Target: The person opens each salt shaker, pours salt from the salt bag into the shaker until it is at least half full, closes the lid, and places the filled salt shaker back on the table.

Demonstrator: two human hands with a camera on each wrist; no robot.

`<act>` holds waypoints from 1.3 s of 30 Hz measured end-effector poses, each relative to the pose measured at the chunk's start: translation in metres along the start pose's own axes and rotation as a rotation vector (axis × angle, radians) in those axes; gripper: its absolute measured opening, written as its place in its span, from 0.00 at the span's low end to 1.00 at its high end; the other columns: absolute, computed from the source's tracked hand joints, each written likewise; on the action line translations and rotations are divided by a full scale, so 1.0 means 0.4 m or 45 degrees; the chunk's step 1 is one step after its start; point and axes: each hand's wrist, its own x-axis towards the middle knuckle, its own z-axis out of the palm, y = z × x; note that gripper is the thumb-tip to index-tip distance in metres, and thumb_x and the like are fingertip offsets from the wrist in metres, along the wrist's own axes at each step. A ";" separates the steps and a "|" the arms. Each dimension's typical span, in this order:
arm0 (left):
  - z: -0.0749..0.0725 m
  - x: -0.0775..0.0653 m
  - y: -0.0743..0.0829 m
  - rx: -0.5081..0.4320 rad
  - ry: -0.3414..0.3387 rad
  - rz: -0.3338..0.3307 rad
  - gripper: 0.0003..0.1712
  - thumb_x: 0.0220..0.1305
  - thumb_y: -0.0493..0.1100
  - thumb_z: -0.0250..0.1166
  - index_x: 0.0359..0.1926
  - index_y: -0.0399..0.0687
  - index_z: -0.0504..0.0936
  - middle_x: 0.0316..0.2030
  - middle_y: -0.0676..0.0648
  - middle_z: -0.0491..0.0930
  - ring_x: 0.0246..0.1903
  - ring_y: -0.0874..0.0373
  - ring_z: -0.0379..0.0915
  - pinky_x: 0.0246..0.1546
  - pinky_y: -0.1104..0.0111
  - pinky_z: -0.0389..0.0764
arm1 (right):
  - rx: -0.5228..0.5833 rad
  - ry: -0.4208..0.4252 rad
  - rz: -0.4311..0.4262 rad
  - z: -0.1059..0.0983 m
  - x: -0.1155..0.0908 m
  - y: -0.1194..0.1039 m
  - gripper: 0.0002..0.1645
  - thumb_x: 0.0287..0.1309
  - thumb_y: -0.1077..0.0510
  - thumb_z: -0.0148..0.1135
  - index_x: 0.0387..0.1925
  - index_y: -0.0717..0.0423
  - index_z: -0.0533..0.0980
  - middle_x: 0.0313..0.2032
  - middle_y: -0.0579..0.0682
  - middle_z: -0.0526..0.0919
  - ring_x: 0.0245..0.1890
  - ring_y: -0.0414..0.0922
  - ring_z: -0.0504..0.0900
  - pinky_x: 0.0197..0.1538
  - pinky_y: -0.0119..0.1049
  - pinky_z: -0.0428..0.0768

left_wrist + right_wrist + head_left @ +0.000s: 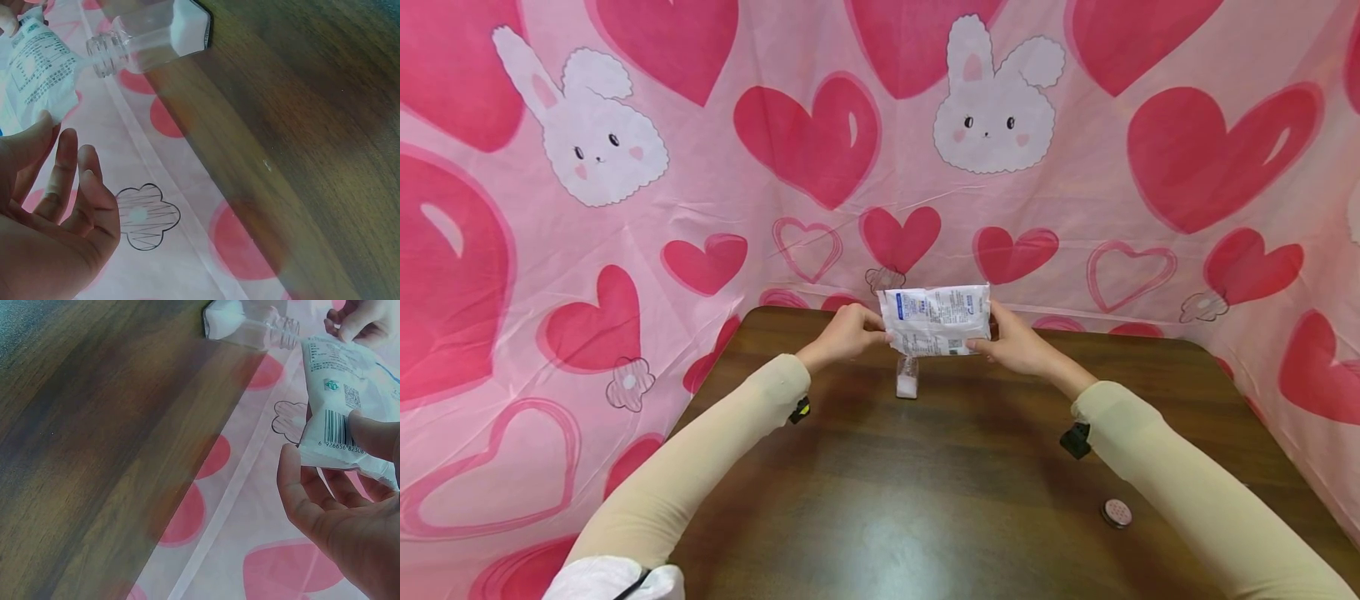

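A white printed packet (936,321) is held tilted above the table by both hands. My left hand (848,333) pinches its left lower edge between thumb and forefinger, the other fingers loosely bent. At the opposite end, my right hand (1018,342) grips the packet with the thumb on the printed face and fingers behind. Below stands a clear square bottle (907,379), uncapped, with white powdery contents in its lower part. In the left wrist view, a packet corner reaches the mouth of the bottle (144,37). A faint whitish streak shows inside the bottle (250,325).
A round pink lid (1117,513) with dark dots lies on the dark wooden table (865,492), near the right forearm. Behind the table hangs a pink cloth (910,183) with hearts and rabbits.
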 end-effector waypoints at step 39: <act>0.000 -0.004 -0.007 -0.052 -0.015 -0.031 0.07 0.68 0.41 0.75 0.42 0.41 0.94 0.31 0.46 0.88 0.20 0.59 0.66 0.22 0.67 0.65 | -0.015 -0.015 -0.007 -0.002 -0.002 -0.010 0.35 0.67 0.67 0.69 0.70 0.63 0.64 0.55 0.66 0.81 0.44 0.57 0.83 0.35 0.45 0.84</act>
